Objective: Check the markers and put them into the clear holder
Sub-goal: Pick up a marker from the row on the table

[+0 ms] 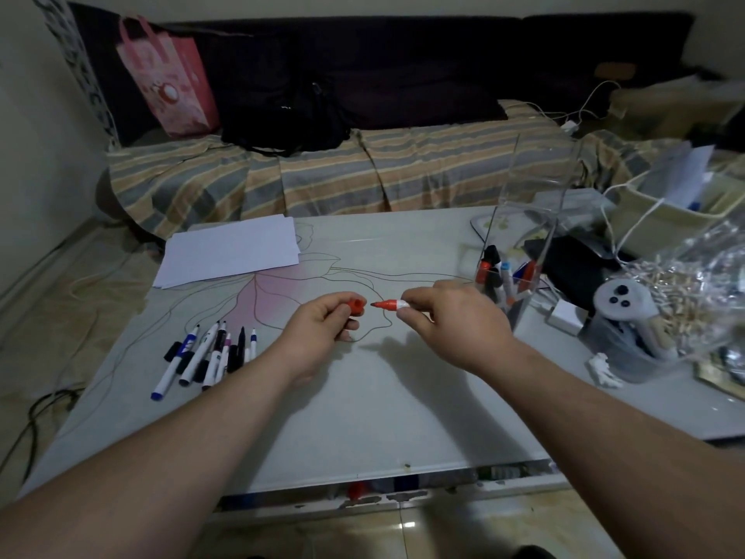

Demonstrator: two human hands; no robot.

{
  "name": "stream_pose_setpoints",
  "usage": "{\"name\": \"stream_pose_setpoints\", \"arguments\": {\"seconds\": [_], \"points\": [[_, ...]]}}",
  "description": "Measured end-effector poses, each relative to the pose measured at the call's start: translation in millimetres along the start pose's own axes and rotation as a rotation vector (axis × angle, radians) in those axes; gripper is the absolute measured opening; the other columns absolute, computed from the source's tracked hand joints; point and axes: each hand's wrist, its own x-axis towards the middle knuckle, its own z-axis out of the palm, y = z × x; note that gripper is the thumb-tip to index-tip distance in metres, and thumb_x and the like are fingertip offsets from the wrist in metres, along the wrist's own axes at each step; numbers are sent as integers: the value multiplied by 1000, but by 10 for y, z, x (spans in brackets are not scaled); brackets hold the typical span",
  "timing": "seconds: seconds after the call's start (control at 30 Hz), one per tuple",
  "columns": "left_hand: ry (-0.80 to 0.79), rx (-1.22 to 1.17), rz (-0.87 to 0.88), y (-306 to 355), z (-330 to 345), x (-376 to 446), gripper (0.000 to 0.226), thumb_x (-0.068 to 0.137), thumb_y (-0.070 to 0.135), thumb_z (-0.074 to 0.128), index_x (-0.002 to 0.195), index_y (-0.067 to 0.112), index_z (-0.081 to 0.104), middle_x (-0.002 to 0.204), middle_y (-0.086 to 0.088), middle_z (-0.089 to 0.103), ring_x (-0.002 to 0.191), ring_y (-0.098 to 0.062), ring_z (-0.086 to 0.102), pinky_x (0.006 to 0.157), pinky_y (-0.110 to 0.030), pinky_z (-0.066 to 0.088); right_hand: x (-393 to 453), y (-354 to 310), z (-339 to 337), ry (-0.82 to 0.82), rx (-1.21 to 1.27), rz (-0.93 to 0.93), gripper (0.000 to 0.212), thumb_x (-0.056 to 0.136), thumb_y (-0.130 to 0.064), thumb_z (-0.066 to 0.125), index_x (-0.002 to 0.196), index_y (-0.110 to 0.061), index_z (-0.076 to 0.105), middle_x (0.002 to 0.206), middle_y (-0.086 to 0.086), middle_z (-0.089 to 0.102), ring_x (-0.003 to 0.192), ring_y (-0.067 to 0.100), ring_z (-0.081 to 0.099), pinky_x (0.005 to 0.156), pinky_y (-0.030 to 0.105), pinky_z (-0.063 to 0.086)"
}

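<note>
1. Writing: none legible on the markers or the pink bag (167, 76); print too small to read.
2. Open room: bare table (363, 417) from centre to near edge; stack of white paper (232, 250) at 11 o'clock.
3. Left hand (320, 328): fingers closed on red cap (355, 307), opening facing right.
4. Right hand (447, 320): fingertips pinching red marker (389, 305), tip just apart from cap.
5. Loose markers (209, 353) at 9 o'clock; clear holder (520, 236) at 2 o'clock, apparently holding several markers.
</note>
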Motion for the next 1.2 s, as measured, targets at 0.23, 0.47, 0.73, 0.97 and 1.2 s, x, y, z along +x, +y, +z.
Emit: {"name": "stream_pose_setpoints", "arguments": {"seconds": [0.23, 0.47, 0.73, 0.97, 1.2], "points": [[-104, 452, 204, 175, 106, -74, 21, 101, 23, 56, 110, 34, 71, 93, 12, 70, 81, 1, 60, 76, -12, 46, 10, -66, 11, 10, -132, -61, 30, 98, -61, 45, 99, -37, 63, 85, -7, 50, 85, 20, 55, 62, 32, 36], [-97, 1040, 434, 270, 139, -62, 13, 104, 31, 47, 92, 27, 50, 88, 7, 51, 88, -22, 53, 70, -33, 31, 61, -227, 59, 141, -197, -181, 13, 97, -41, 61, 89, -32, 66, 73, -7, 44, 71, 28, 57, 55, 32, 40], [-152, 1079, 430, 350, 196, -96, 22, 103, 43, 48, 92, 24, 47, 88, 4, 56, 89, -24, 57, 68, -36, 36, 20, -208, -10, -78, 167, -6, 10, 100, -39, 59, 106, -31, 58, 94, -8, 67, 94, 20, 61, 72, 36, 47], [50, 388, 292, 346, 494, -140, 15, 100, 35, 56, 110, 31, 45, 85, 5, 73, 81, -9, 69, 79, -38, 54, 29, -51, -218, -373, 441, 43, 33, 102, -27, 54, 131, -43, 50, 97, -13, 74, 87, 4, 68, 84, 35, 55], [-39, 440, 262, 288, 703, -110, 26, 101, 32, 54, 126, 38, 49, 99, 15, 65, 85, -2, 61, 80, -23, 47, 105, 378, -807, 395, 551, 396, 66, 103, -25, 57, 151, -46, 17, 96, -3, 67, 74, 13, 70, 64, 37, 60]]}}
